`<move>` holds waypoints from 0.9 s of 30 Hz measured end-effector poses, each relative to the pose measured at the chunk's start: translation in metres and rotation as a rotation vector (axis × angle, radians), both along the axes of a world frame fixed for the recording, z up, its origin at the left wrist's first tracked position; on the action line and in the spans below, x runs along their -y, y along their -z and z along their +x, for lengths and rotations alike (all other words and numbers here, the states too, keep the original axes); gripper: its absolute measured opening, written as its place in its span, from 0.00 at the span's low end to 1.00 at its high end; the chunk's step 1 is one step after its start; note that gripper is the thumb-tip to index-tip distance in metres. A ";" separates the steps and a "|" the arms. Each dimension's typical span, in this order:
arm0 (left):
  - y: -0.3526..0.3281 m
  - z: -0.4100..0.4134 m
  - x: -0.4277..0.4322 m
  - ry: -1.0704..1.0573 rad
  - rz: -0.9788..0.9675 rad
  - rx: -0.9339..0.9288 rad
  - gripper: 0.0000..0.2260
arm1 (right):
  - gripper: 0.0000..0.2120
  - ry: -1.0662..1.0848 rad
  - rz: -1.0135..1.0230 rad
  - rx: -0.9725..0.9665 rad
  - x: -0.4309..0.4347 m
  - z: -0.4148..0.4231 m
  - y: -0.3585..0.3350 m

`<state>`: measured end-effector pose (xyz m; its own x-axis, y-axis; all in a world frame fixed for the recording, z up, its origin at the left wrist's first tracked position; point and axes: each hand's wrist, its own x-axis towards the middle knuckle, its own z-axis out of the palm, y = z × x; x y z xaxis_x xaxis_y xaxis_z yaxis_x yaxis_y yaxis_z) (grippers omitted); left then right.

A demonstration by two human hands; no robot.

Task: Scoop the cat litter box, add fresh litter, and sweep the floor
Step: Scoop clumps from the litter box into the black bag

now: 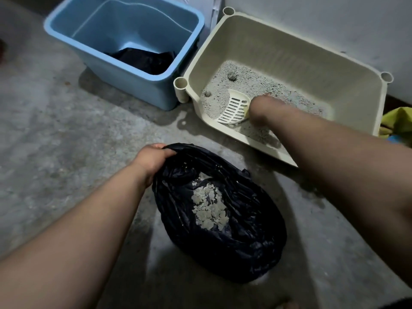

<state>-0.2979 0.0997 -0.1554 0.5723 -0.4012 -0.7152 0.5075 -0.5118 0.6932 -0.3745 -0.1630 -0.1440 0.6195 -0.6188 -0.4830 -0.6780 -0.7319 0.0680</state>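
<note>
Gripping the near-left rim of a black bag [223, 241], the left hand [153, 158] is curling its fingers over the plastic edge and holding the mouth open. Its forearm is stretching in from the lower left corner. The right hand [265, 109] is reaching down into the litter box [312, 61], its forearm crossing over the box's near wall from the right. It is clasping the handle end of a white slotted litter scoop [236, 108], whose blade is lying on the grey litter [256, 85] near the box's front-left corner. The two hands are working well apart.

The handle itself is hiding under the right hand, and blur is smearing the fingers, so their exact hold is hard to make out. Two small lumps [232, 75] are sitting in the litter beyond the scoop. A heap of pale clumps [209, 204] is lying inside the black bag, which is resting on the concrete floor [55, 130] just in front of the box. A blue bin [124, 90] is standing just left of the box, with dark plastic [145, 61] crumpling at its bottom. A yellow-green cloth [399, 123] is showing at the right edge, cut off by the frame.
</note>
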 end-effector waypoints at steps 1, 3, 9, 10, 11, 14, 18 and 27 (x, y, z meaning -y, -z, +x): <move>0.000 -0.001 0.001 0.006 -0.001 -0.001 0.09 | 0.04 0.012 -0.017 0.020 0.000 -0.003 0.005; 0.001 0.000 0.000 0.006 0.001 -0.005 0.08 | 0.05 0.028 -0.013 0.059 0.004 -0.008 0.015; 0.008 0.004 0.000 0.057 0.079 0.065 0.11 | 0.10 0.003 0.056 0.192 0.009 -0.018 0.036; 0.009 0.003 0.000 0.080 0.092 0.072 0.11 | 0.11 -0.010 0.051 0.211 0.010 -0.019 0.035; 0.010 0.002 0.001 0.098 0.097 0.075 0.11 | 0.11 -0.019 0.049 0.228 0.011 -0.021 0.035; 0.011 -0.002 0.002 0.120 0.094 0.061 0.11 | 0.11 -0.034 0.049 0.274 0.014 -0.024 0.034; 0.016 0.000 0.000 0.138 0.129 0.067 0.10 | 0.15 -0.015 0.108 0.296 0.013 -0.028 0.034; 0.003 -0.001 -0.007 0.162 0.046 -0.044 0.08 | 0.03 0.043 0.068 0.294 0.010 -0.048 0.020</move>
<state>-0.2990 0.1071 -0.1582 0.4705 -0.4521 -0.7578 0.4452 -0.6198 0.6462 -0.4226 -0.1733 -0.1638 0.7126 -0.6200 -0.3283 -0.6920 -0.6979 -0.1842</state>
